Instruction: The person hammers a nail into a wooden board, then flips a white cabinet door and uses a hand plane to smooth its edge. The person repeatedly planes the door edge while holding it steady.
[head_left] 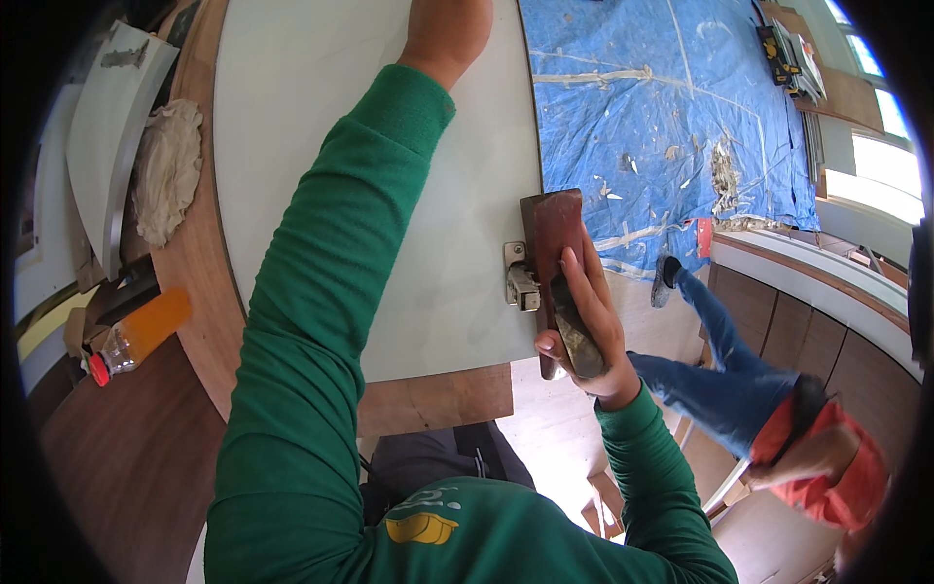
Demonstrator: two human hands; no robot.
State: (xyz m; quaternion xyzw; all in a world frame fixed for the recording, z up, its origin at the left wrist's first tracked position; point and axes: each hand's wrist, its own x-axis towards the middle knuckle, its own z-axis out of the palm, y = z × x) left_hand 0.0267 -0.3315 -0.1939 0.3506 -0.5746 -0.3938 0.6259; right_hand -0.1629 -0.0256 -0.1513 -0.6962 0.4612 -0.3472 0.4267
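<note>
A white panel point(467, 146) lies flat in front of me, with a metal cabinet hinge point(520, 282) fixed near its right edge. My right hand point(601, 326) is closed around a sanding block point(556, 219) faced with reddish-brown abrasive paper. The block stands along the panel's right edge, right beside the hinge. Over the far part of the panel stretches my left arm. Only the wrist and part of my left hand point(449, 29) show at the top edge of the picture; its fingers are out of sight.
Wooden boards point(438, 401) support the panel. Along the left are a crumpled whitish cloth point(168, 175), a white curved piece point(109, 136) and a red-capped bottle of orange liquid point(146, 329). A blue tarp point(642, 127) covers floor beyond. Another person point(759, 409) in jeans is at the right.
</note>
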